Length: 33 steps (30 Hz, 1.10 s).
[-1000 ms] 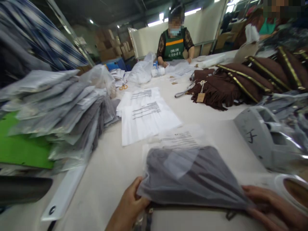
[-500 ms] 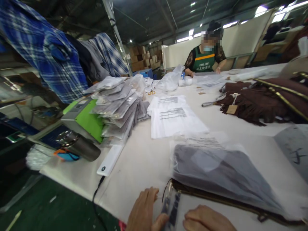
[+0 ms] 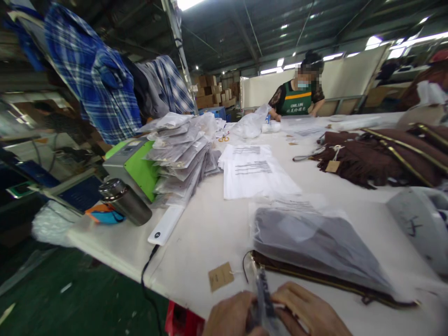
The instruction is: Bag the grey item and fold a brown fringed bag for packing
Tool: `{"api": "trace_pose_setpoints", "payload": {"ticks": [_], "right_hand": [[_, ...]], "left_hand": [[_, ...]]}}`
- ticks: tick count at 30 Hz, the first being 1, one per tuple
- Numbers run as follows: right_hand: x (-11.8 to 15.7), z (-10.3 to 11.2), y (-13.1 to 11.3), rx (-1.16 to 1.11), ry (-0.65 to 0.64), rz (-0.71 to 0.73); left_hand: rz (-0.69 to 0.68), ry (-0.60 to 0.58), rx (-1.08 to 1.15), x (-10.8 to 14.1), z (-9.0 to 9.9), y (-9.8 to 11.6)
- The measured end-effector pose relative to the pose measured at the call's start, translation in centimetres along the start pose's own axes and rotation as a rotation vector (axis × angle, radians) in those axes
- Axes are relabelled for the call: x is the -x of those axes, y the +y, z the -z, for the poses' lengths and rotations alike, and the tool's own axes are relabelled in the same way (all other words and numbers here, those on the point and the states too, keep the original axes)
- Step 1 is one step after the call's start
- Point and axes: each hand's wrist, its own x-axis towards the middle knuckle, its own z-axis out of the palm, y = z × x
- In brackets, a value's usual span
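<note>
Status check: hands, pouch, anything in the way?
Left hand, right hand at wrapped strip. Pouch partly bagged, on table. Brown tag near left hand.

Reading "OMLUN" in pale capitals across the dark green cloth apron with an orange band, far right, above smaller characters too blurred to read. Bearing an unclear black handwritten mark on the grey angular casing at right. Carrying illegible print on the flat white plastic bags, mid-scene, and on the tan rectangular paper tag, near.
</note>
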Motion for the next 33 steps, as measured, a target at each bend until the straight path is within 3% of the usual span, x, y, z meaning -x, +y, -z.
{"api": "trace_pose_setpoints", "payload": {"ticks": [4,7,8,10,13,15,18,21,24,29,33], "right_hand": [[-0.5,2.2,-0.8,0.016,0.052,-0.024],[-0.1,2.6,0.2,0.144,-0.025,-0.099],[0.4,2.4,1.0,0.203,-0.058,-0.129],[1.8,1.9,2.7,0.322,-0.108,-0.157],[3.8,0.9,4.9,0.425,-0.117,-0.115],[4.6,0.7,5.5,0.424,-0.091,-0.094],[4.6,1.2,5.1,0.389,-0.102,-0.097],[2.9,2.2,3.6,0.323,-0.123,-0.097],[-0.4,2.2,2.3,0.301,-0.06,-0.044],[-5.8,-1.3,2.7,0.427,-0.005,0.076],[-7.0,-4.0,4.4,0.494,0.061,0.164]], "left_hand": [[-0.237,-0.096,0.462,-1.6,0.1,3.2],[-0.27,-0.249,0.742,-2.8,-1.5,4.0],[-0.258,-0.265,0.729,-3.0,-2.0,3.9],[-0.269,-0.14,0.509,-3.2,-2.4,3.1],[-0.241,0.296,0.014,-2.9,-1.4,0.9],[-0.14,0.472,-0.206,-2.7,-0.2,-0.6],[-0.012,0.477,-0.335,-2.7,1.3,-2.0],[-0.02,0.44,-0.301,-3.1,1.9,-2.4],[-0.038,0.408,-0.262,-3.5,1.9,-2.3],[-0.05,0.389,-0.264,-4.1,1.9,-2.6],[-0.034,0.366,-0.24,-4.4,2.1,-3.1]]}}
